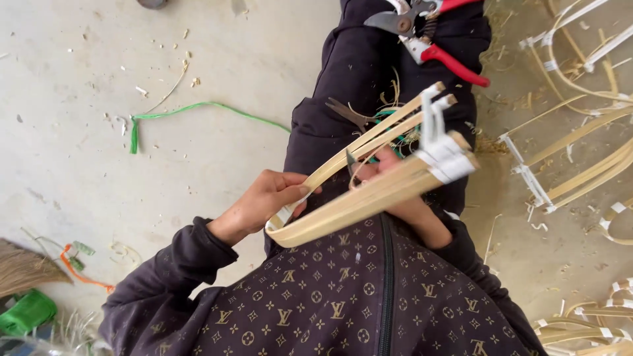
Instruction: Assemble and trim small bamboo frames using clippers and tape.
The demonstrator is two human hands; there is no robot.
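Left hand [267, 201] closed on bent bamboo strip bundle [369, 188]; right hand [395, 191] mostly hidden behind.

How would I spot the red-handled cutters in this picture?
Follow the person's dark-trousered legs up to the top edge. There, lying on the lap, are the cutters, above the bent bamboo strips. Their bright red handles and grey metal blades stand out; everything around is pale bamboo.

A bent bamboo frame [369, 181] is lying across the person's lap, between the left hand [264, 201] and right hand [395, 188]. Pruning shears [428, 39] are resting farther off; bamboo hoops [580, 151] are lying right.
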